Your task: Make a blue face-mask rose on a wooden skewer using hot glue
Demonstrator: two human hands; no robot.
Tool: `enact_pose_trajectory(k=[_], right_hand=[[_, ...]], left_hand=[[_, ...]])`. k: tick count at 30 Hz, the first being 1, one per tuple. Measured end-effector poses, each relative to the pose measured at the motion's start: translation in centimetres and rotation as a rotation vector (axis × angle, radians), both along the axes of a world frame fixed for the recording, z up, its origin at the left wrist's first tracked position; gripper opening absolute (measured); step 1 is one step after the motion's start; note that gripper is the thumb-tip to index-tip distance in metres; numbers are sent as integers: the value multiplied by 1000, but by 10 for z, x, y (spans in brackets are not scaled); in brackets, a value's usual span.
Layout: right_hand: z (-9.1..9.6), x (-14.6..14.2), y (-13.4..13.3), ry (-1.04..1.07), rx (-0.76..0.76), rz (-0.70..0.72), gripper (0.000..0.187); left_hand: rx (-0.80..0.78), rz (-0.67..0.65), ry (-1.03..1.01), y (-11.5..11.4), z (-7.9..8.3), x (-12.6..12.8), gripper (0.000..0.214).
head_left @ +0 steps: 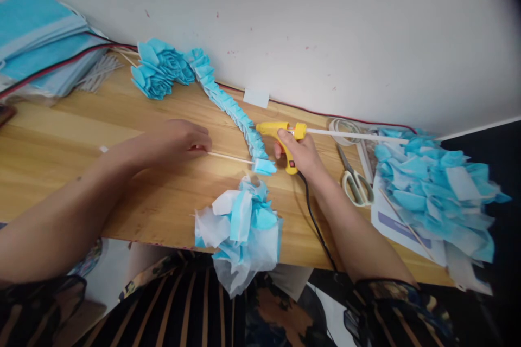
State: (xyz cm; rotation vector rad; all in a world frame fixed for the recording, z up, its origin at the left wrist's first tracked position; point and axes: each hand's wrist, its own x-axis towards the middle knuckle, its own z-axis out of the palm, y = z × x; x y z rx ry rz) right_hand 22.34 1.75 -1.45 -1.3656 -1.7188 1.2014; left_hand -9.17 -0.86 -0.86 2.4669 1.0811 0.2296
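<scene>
Glue gun [280, 129], yellow, sits at centre-right in the right hand [301, 154], whose fingers wrap its grip; its nozzle points left, near the ruffled blue strip [223, 98], though whether they touch I cannot tell. Its long white glue stick [354, 134] juts back toward the right-hand heap [431, 190], taking up room above the scissors [350, 171]. The left hand [191, 138], left of centre, has its fingers drawn narrow on a thin stick [230, 157], with a blue piece [265, 167] at its far end, mid-frame, just below the strip's lower end. A crumpled blue-and-white bunch [240, 222] overhangs the table's [85, 130] front edge at lower centre. The gun's black cord [311, 211] drops over that edge to its right. Bare wood stretches between the left forearm and the mask stack [40, 38], upper left.
</scene>
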Motion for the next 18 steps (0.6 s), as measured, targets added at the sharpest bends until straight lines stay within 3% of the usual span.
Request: enact_pose_trajectory(k=[18], right_hand=[[1, 2, 2, -68, -13, -34, 58]], left_hand=[[15, -3, 25, 3, -3, -1, 28]])
